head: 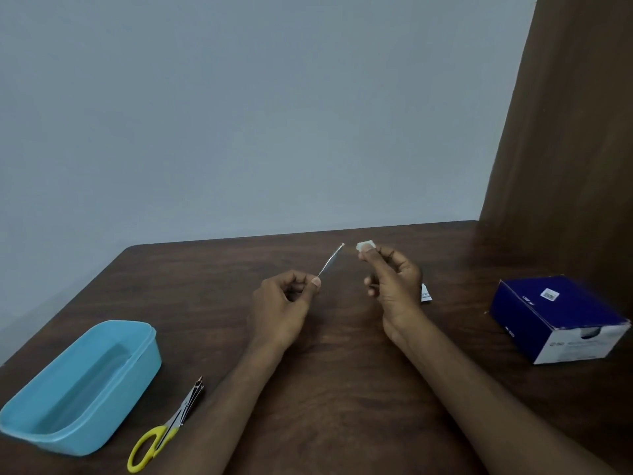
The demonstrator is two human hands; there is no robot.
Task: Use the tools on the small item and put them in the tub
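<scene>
Hands pinch: left hand [284,303] a thin tool [330,261], right hand [394,282] (fingers curled) a white swab [365,245].

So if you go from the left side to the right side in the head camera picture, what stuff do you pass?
Blue tub → yellow scissors → left hand → thin metal tool → right hand → blue box.

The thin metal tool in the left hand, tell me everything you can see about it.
The tool is a slim, straight, silvery rod that looks like metal, too thin to make out finer parts. The left hand pinches its lower end between thumb and fingers; the rest slants up and to the right, held above the table. Its small pale tip points toward the white pad pinched in the right hand, with a gap between them. Nothing else touches it.
</scene>
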